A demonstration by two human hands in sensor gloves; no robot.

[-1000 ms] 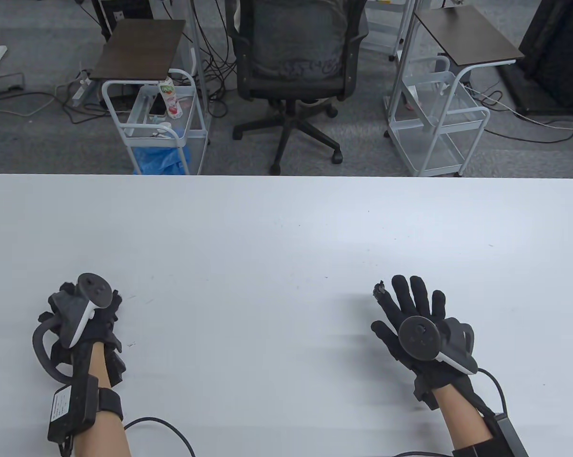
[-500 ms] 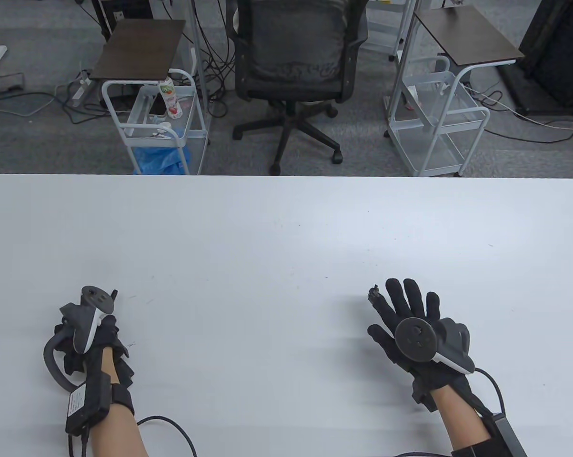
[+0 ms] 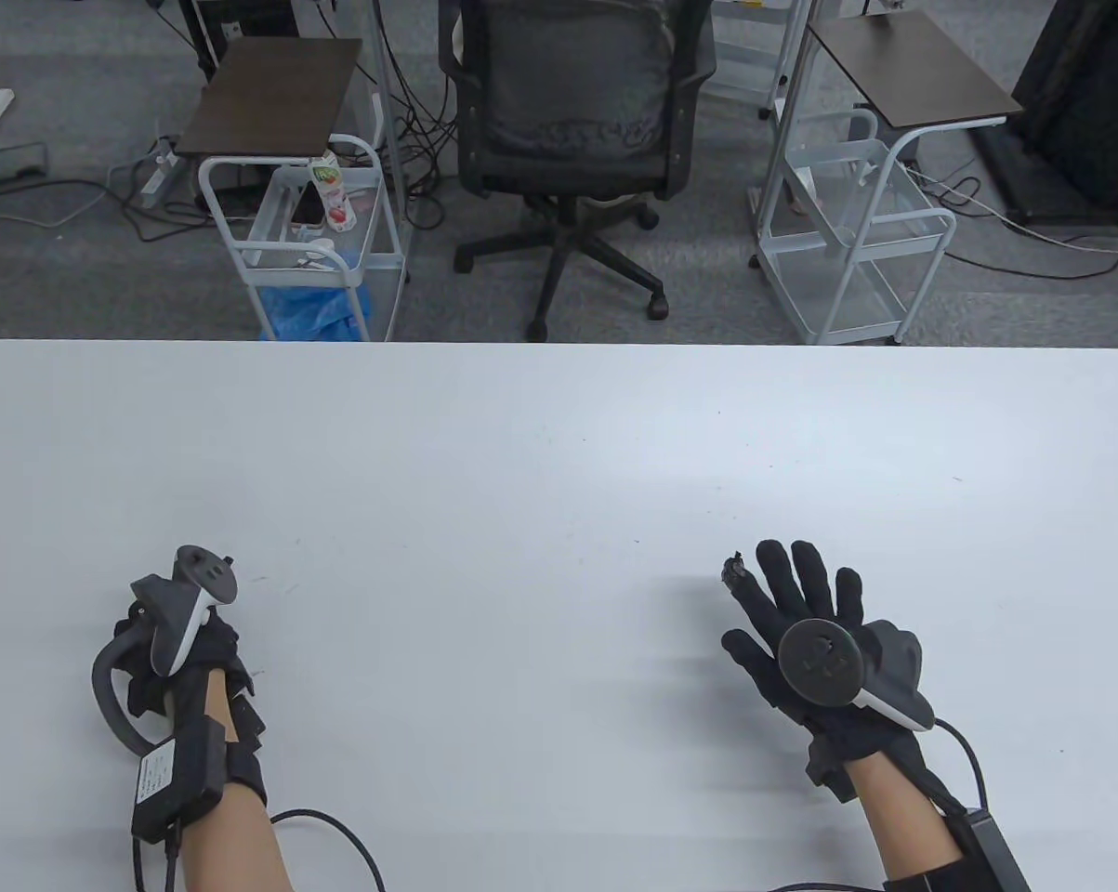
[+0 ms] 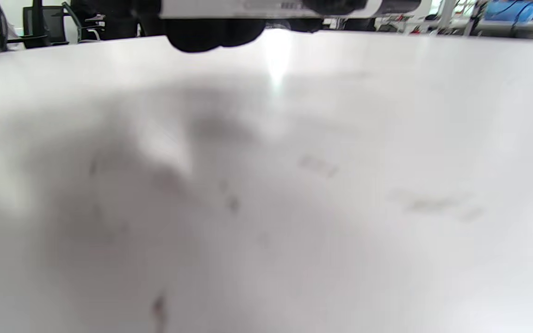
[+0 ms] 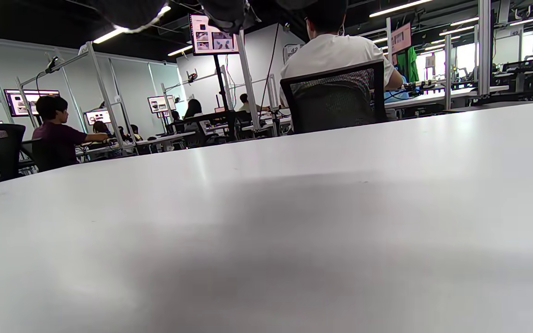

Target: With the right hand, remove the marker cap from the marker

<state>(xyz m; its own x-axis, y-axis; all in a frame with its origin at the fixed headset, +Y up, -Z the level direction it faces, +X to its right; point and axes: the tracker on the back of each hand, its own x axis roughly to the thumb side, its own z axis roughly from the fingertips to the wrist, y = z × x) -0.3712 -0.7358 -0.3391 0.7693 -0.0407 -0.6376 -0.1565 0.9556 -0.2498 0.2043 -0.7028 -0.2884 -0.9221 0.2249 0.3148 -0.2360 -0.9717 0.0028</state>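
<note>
My left hand (image 3: 182, 650) sits at the near left of the white table (image 3: 559, 437), fingers curled under its tracker. In the left wrist view it grips a white marker (image 4: 271, 7) lying across the top edge, with a black end (image 4: 400, 5) on the right. A small dark tip (image 3: 228, 560) pokes out beside the tracker in the table view. My right hand (image 3: 786, 595) is at the near right, palm down, fingers spread and holding nothing, well apart from the marker.
A black office chair (image 3: 572, 121) and two white wire carts (image 3: 303, 242) (image 3: 856, 242) stand beyond the table's far edge. The right wrist view shows bare tabletop (image 5: 266, 222) and people at desks behind.
My left hand has turned and shifted slightly right, with its tracker tipping more upright. My right hand has barely moved.
</note>
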